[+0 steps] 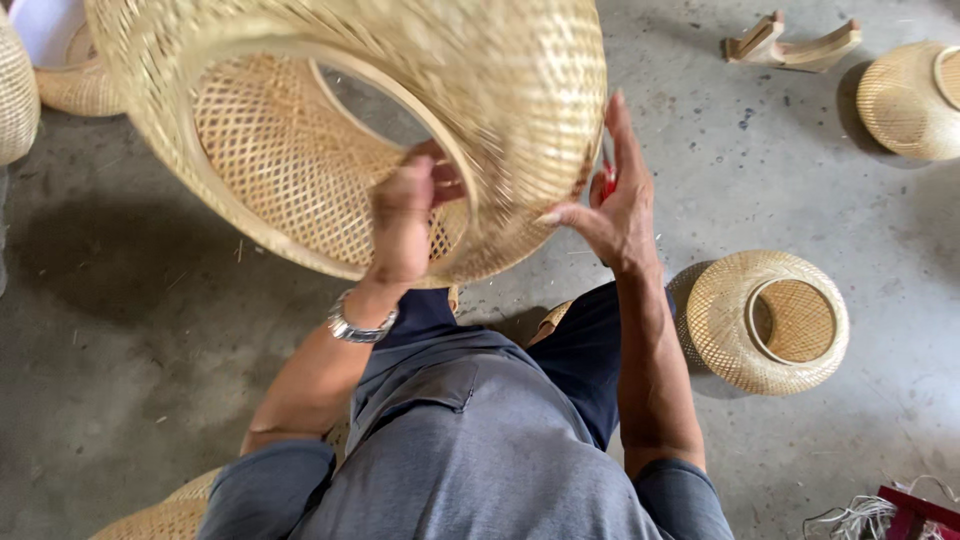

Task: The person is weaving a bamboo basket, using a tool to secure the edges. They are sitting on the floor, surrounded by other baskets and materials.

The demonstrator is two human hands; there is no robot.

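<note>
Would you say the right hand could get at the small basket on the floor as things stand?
Probably yes. The right hand rests open against the big basket, gripping nothing firmly, and the small basket sits on bare floor beside the right forearm, with nothing between them.

To the right of the hands I see a small woven basket [765, 320] on the concrete floor [130, 300] (it lies on its side); farther right, another basket [905, 100] and a wooden piece [790, 45].

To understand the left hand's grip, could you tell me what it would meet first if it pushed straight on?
Probably the inner latticed wall of the large woven bamboo basket: the left hand already reaches inside its rim.
</note>
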